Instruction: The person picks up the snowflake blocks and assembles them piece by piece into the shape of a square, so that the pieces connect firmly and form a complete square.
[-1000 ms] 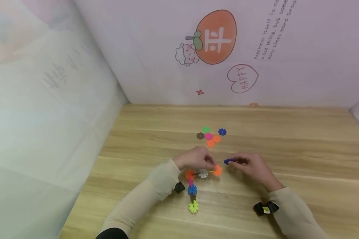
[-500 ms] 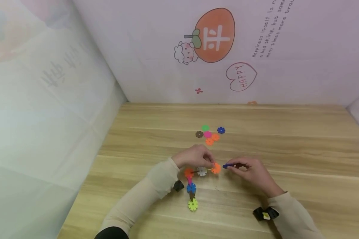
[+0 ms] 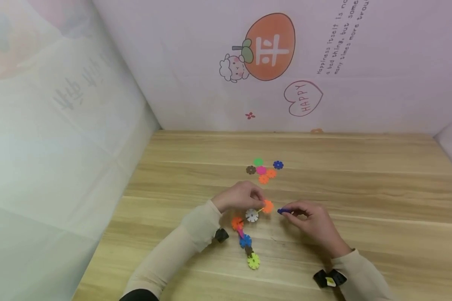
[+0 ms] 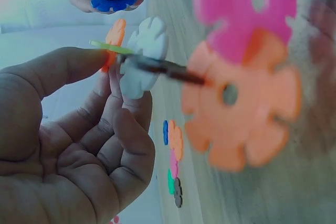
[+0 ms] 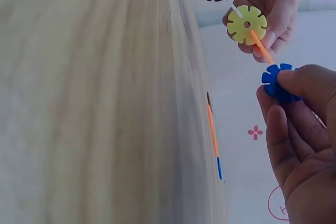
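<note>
A chain of slotted plastic flower discs hangs from my left hand, whose thumb and fingers pinch its end at an orange disc beside a yellow disc. From there the chain runs through a white disc, a brown one and another orange disc. Pink, blue and brown discs follow, down to a yellow-green disc. Between thumb and fingers my right hand pinches a dark blue disc, just right of the chain's orange end. A small gap parts the two in the head view.
Loose discs lie farther back on the wooden table: a green one, a brown one, a pink one, two orange and a blue one. A printed cloth wall stands behind the table.
My left hand has shifted left and slightly up with the orange end, and the chain's lower part has swung right. The right hand has moved left and down with the blue disc.
</note>
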`<action>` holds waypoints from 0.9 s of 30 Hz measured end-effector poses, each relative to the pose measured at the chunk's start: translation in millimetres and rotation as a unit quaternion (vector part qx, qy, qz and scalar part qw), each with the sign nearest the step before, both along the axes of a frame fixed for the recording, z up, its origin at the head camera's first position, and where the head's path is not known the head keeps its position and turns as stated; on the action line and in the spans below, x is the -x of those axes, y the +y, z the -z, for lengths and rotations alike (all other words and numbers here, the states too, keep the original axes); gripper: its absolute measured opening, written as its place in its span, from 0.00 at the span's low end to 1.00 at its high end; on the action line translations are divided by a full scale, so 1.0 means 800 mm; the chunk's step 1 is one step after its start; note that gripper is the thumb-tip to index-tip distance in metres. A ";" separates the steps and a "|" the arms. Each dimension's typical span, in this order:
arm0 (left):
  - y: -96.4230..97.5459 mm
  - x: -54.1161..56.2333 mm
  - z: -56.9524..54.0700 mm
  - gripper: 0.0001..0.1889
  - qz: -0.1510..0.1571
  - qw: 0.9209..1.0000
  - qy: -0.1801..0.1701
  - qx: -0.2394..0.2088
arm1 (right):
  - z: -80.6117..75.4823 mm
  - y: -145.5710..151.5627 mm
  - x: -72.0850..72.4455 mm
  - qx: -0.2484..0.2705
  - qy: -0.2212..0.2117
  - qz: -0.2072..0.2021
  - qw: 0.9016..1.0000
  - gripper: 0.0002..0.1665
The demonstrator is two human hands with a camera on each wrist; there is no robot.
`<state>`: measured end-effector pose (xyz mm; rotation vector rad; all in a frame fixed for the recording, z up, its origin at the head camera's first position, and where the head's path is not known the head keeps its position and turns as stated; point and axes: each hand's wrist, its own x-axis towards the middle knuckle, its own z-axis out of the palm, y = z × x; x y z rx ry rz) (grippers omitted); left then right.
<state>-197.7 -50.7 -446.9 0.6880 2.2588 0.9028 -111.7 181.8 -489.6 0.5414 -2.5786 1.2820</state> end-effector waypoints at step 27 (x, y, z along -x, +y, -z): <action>-0.024 -0.011 0.016 0.04 -0.082 0.988 -0.100 -0.086 | -0.003 -0.025 0.024 -0.034 0.085 -0.048 0.995 0.13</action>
